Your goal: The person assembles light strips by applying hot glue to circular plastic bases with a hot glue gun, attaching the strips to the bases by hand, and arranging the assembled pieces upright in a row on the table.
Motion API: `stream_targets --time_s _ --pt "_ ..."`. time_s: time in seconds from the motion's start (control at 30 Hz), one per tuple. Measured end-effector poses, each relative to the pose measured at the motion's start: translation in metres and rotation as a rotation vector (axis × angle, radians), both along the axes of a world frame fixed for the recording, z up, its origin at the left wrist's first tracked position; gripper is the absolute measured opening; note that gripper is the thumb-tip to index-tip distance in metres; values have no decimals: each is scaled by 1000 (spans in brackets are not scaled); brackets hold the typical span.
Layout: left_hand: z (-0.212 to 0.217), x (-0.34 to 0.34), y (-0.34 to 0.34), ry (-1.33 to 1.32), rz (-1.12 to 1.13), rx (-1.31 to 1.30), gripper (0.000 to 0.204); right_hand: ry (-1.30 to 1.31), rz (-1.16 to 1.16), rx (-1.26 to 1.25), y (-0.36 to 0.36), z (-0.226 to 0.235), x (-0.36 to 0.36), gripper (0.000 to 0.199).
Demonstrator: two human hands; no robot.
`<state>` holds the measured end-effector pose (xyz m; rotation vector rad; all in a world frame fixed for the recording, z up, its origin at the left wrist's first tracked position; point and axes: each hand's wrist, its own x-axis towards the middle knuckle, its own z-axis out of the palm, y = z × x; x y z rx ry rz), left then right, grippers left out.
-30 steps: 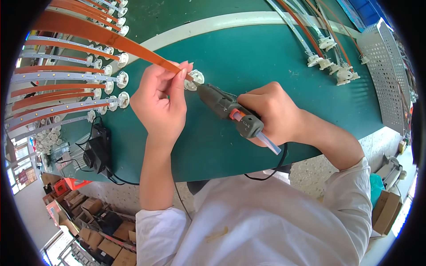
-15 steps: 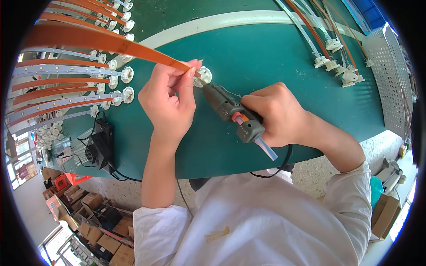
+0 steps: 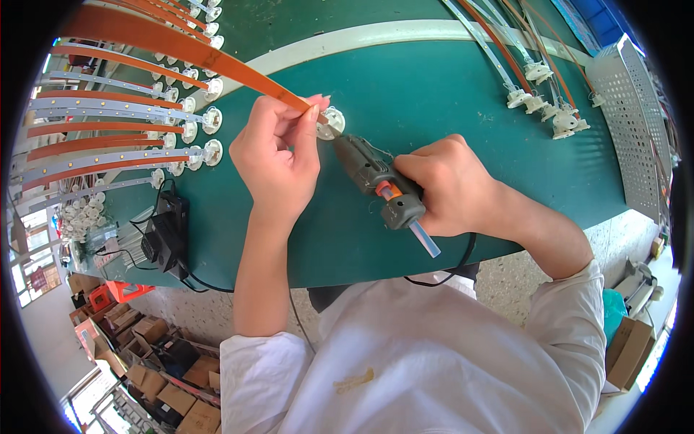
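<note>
My left hand [image 3: 278, 148] pinches the end of an orange LED strip [image 3: 224, 64] between thumb and fingers. The strip runs up and away to the far left. At its held end is a round white plastic cap [image 3: 332, 124], partly behind my fingertips. My right hand [image 3: 455, 184] is wrapped round a dark grey hot glue gun [image 3: 369, 170] with a clear glue stick [image 3: 425, 240] poking out of its back. The gun's nozzle points at the cap and is at or very near it; I cannot tell whether they touch.
On the left, rows of LED strips with white caps [image 3: 212, 152] lie beside a black power adapter [image 3: 168, 235] with cables. More capped strips [image 3: 517, 98] lie at the far right, near a perforated metal panel [image 3: 629, 123]. Cardboard boxes [image 3: 177, 398] are stacked below left.
The glue gun's back end has swung slightly left, with its nozzle still by the cap. My left hand has barely moved and keeps hold of the strip.
</note>
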<state>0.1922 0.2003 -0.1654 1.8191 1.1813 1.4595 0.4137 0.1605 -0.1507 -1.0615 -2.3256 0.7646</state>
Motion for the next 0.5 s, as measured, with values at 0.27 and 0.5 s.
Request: stream_targets --time_s 0.27,0.5 --pt "0 0 1 16 -2 6 7 25 -26 0 4 -2 1 25" --pt "2 -2 1 10 -15 -7 7 24 5 -20 2 0 1 27"
